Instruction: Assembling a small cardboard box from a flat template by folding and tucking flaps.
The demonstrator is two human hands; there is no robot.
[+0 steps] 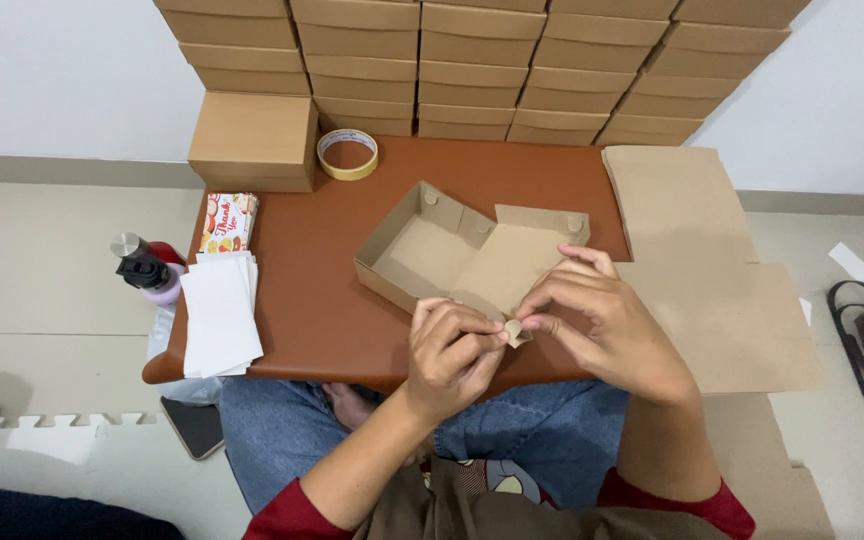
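We had a half-folded cardboard box lying open on the brown table, just past the middle of the table toward six o'clock, with its raised walls at ten o'clock and its flat lid panel reaching toward us. Our left hand and right hand met at the panel's near corner: both were pinching a small corner tab between thumb and fingertips, the other fingers curled in, so neither hand was spread.

We judged the board to be light, thin and fairly stiff along its panels but soft at the scored creases, dry and not slippery, and easy to dent or tear at the little round tabs. It seemed best held by the edges close to a crease, with one hand steadying the panel while the other worked the flap.

At twelve o'clock stood a wall of finished boxes, with one closed box and a roll of tape at eleven o'clock. Flat cardboard blanks lay at three o'clock. At nine o'clock lay a stack of white paper, a small printed card pack and a bottle.
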